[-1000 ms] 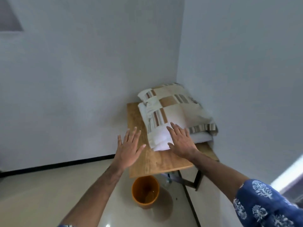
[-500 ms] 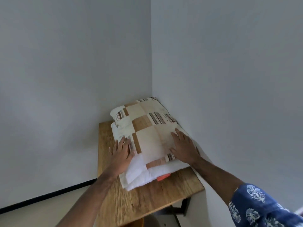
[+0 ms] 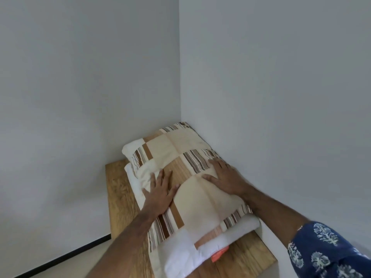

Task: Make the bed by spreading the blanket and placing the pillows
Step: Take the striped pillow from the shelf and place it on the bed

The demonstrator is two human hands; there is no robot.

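Note:
A folded blanket [image 3: 202, 199] with beige, brown and striped patches and a white underside lies on a wooden table [image 3: 118, 189] in the room's corner. A second patterned fold or pillow [image 3: 174, 143] lies behind it against the walls. My left hand [image 3: 160, 191] rests flat on the blanket's left part, fingers spread. My right hand [image 3: 224, 175] lies flat on its right part, fingers apart. Neither hand grips the cloth. An orange tag [image 3: 219, 254] sticks out from under the near white edge.
Two plain grey walls meet at the corner [image 3: 179, 77] just behind the table. A black skirting strip [image 3: 60, 257] runs along the floor at lower left. The table's near right corner [image 3: 269, 259] is bare wood.
The view has closed in on the table. Both hands have slid further onto the blanket's top. The orange bucket seen under the table a second ago is out of view.

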